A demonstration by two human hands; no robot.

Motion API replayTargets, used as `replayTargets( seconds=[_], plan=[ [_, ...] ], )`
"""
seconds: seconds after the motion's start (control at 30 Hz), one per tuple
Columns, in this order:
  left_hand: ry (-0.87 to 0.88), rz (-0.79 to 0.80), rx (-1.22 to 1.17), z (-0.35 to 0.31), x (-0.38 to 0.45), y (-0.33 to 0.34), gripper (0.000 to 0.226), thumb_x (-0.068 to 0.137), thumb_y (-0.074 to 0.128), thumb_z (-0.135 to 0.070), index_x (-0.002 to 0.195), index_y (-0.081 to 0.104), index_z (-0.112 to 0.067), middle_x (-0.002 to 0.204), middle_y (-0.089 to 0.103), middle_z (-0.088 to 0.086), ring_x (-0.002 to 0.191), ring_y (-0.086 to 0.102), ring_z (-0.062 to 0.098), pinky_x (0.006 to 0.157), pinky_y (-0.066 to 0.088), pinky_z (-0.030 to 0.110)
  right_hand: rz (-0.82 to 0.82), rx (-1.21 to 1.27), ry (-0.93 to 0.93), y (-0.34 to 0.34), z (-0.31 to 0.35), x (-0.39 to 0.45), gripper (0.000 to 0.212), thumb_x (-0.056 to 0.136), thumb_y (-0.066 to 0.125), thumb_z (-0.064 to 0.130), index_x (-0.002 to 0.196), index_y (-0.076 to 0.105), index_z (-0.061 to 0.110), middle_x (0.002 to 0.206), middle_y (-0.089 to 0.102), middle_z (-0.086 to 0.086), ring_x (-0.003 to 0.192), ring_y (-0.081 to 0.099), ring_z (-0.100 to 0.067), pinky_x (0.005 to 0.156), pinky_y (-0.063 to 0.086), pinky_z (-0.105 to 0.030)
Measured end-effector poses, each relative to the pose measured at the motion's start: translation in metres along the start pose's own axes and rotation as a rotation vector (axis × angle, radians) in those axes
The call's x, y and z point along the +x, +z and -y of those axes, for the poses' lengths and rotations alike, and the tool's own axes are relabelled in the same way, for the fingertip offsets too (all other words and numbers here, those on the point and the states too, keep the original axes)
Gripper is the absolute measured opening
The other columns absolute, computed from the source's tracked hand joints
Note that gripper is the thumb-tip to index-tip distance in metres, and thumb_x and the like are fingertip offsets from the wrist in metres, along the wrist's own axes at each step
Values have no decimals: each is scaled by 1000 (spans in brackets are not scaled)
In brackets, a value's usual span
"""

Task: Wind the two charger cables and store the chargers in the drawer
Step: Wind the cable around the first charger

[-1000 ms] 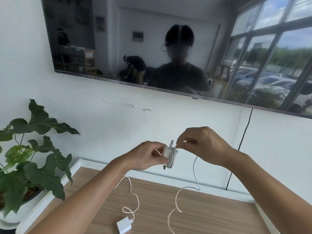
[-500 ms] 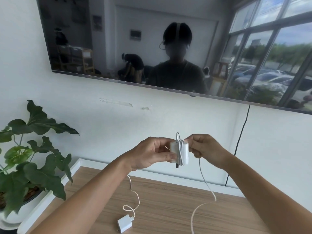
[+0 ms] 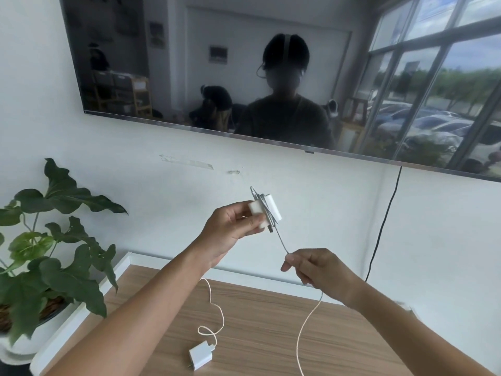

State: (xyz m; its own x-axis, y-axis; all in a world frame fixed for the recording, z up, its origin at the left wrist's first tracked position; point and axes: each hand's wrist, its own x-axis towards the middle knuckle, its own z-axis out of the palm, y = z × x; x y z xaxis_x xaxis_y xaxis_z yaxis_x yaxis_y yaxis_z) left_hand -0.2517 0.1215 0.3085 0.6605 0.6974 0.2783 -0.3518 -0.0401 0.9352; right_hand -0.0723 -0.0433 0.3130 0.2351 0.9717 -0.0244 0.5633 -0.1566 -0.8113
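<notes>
A leafy plant (image 3: 51, 256) is held in a white pot (image 3: 29, 346) at the far left, beside the wooden tabletop (image 3: 271, 335). A second charger (image 3: 201, 357) is laid flat on that top, its cable (image 3: 214, 308) trailing loosely. Above it, a white charger (image 3: 267, 214) with several turns of cable around it is gripped by the left hand (image 3: 230, 234). Its free cable (image 3: 282, 244) is pinched taut by the right hand (image 3: 317, 270), lower and to the right, the slack hung down below it.
</notes>
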Motion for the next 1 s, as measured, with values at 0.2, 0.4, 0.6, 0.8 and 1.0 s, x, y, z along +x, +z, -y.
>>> replayTargets(
  seconds=[0.2,0.4,0.6,0.8,1.0],
  plan=[
    [-34,-128,47,12,4,-7,20,94,72,-7,114,76,-3,97,74,9,92,72,21,99,60,39,-9,-444,-319,1,21,-26,31,106,51,35,78,60,24,55,41,7,54,36,-13,54,34,-20],
    [-37,-188,169,18,5,-11,19,92,76,-11,111,78,-7,93,73,9,92,72,23,90,63,30,-94,-863,-659,-3,41,-35,35,108,40,34,75,40,22,62,37,2,57,34,-24,48,37,-37],
    [-76,-135,314,22,0,-3,17,90,80,-20,106,79,-18,90,79,-2,84,75,13,98,60,44,-175,-835,-740,-17,59,-24,31,105,48,31,77,51,20,64,36,9,55,34,-22,48,42,-41],
    [-41,-43,451,18,-8,10,17,88,81,-23,104,79,-26,90,80,-7,78,72,8,81,54,32,-186,-716,-709,-30,70,0,26,105,52,32,96,71,17,76,65,7,62,53,-20,58,50,-40],
    [-40,79,536,17,-18,18,23,85,79,-35,107,77,-29,99,81,-5,92,75,23,80,54,44,-219,-602,-575,-44,66,26,19,103,58,23,98,75,19,84,72,20,70,62,-4,69,52,-27]
  ],
)
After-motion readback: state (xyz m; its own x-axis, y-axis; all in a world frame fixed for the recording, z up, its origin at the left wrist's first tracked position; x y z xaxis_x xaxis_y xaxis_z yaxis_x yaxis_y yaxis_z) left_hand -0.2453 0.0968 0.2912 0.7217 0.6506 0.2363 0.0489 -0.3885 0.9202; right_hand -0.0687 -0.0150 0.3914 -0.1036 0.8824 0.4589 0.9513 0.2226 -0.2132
